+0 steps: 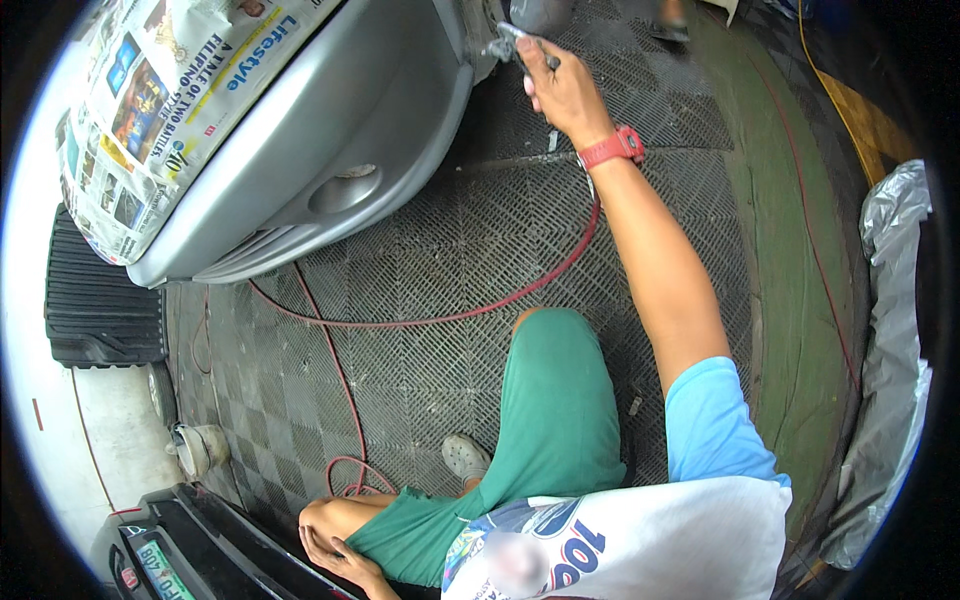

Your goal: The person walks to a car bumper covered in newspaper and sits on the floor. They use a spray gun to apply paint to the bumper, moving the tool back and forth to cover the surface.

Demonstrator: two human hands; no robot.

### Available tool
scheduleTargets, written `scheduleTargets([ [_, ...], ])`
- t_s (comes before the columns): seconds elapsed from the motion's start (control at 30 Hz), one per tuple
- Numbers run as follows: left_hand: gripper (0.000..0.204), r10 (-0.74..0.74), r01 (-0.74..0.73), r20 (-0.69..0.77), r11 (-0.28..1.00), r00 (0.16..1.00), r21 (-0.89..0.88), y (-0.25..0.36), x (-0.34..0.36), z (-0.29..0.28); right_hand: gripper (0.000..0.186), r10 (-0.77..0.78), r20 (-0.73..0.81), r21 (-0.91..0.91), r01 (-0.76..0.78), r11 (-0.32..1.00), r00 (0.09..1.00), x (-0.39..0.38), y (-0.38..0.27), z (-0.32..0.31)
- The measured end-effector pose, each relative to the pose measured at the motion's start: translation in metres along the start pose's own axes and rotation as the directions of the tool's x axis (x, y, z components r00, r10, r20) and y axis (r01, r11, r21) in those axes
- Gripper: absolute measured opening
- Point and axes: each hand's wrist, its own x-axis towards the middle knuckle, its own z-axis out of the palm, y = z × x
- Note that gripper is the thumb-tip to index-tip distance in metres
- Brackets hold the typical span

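My right hand (567, 95), with a red watch on its wrist, is stretched far forward beside the end of a silver car bumper (400, 130). Its fingers are closed round a grey metal spray gun (510, 45), whose far parts are blurred. A red air hose (520, 292) runs from below that wrist in a curve over the floor. My left hand (340, 560) rests on my bent left knee, fingers apart and holding nothing. Newspaper sheets (190, 110) cover the car above the bumper.
Dark ribbed mats (420, 270) cover the floor, with hose loops (355, 470) on them. A black car's rear (190, 540) is at lower left, near a pale bucket (200, 450) and a black ribbed panel (105, 295). Silver sheeting (885, 380) lines the right side.
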Motion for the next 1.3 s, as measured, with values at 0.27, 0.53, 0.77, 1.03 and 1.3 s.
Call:
scheduleTargets([
  [0.27, 0.063, 0.028, -0.035, -0.066, 0.993, 0.997, -0.113, 0.035, 0.013, -0.002, 0.067, 0.102, 0.064, 0.088, -0.108, 0.990, 0.993, 0.004, -0.040, -0.022],
  [0.53, 0.056, 0.109, -0.120, -0.096, 0.985, 0.989, -0.127, 0.053, 0.019, -0.013, 0.057, -0.034, -0.165, 0.059, 0.044, 0.997, 0.986, 0.051, -0.077, -0.018],
  [0.77, 0.054, 0.129, -0.140, -0.094, 0.984, 0.987, -0.115, 0.048, 0.019, -0.017, 0.063, -0.062, -0.109, 0.138, 0.077, 0.987, 0.992, 0.079, -0.133, -0.015],
  [1.03, 0.056, 0.083, -0.101, -0.117, 0.983, 0.990, -0.151, 0.055, 0.018, -0.026, 0.062, 0.050, -0.139, 0.150, -0.029, 0.988, 0.989, 0.141, -0.148, -0.013],
  [1.3, 0.057, 0.067, -0.086, -0.173, 0.991, 0.983, -0.105, 0.048, 0.008, -0.033, 0.060, 0.098, -0.107, 0.223, -0.073, 0.972, 0.989, 0.148, -0.156, -0.010],
])
